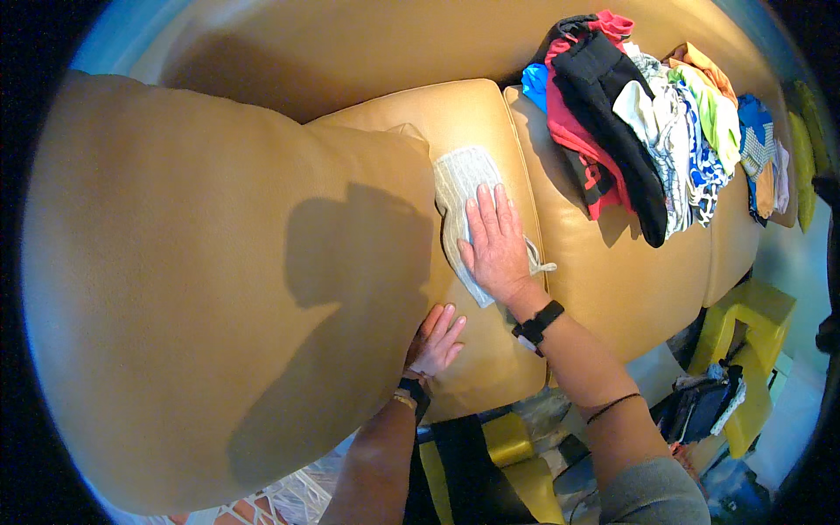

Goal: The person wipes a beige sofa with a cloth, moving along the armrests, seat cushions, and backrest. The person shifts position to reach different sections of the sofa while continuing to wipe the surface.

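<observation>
My right hand (496, 252) lies flat on a folded pale grey cloth (469, 164), its fingers pointing away from me. A thin loop of cord (539, 265) sticks out from the cloth's right side. Beneath it is a tan leather-look sofa seat cushion (489, 367). Close to the front of that seat, my left hand (438, 341) rests with fingers spread, beside the edge of a large tan cushion (164, 262). Part of the left hand is hidden in the shade of this cushion. Dark bands circle both wrists.
A pile of folded clothes (607, 125) sits on the seat to the right, with more folded garments (761, 157) beyond. Below the sofa stand a yellow stool (755, 348) and a dark bundle (699, 403). A white lattice basket (295, 495) shows at the bottom left.
</observation>
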